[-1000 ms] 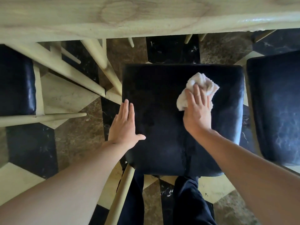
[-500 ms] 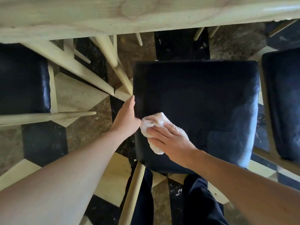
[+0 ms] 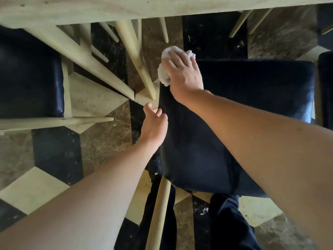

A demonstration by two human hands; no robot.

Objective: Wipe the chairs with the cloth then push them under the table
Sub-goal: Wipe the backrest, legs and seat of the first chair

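At far left a second chair (image 3: 30, 76) sits partly under the pale wooden worktop (image 3: 126, 8). Next, the left hand (image 3: 155, 123) rests at the left edge of the middle chair (image 3: 243, 114), fingers loosely curled against the seat side, steadying it; its grip looks relaxed, not clenched. Right of it, the right hand (image 3: 183, 73) presses the white cloth (image 3: 164, 73) flat-fingered onto the seat's far left corner. The cloth is soft, light and bunches easily, so a broad palm suits it. The padded seat looks smooth and slick; the chair is probably best pushed by its frame. A third chair (image 3: 326, 87) shows at far right.
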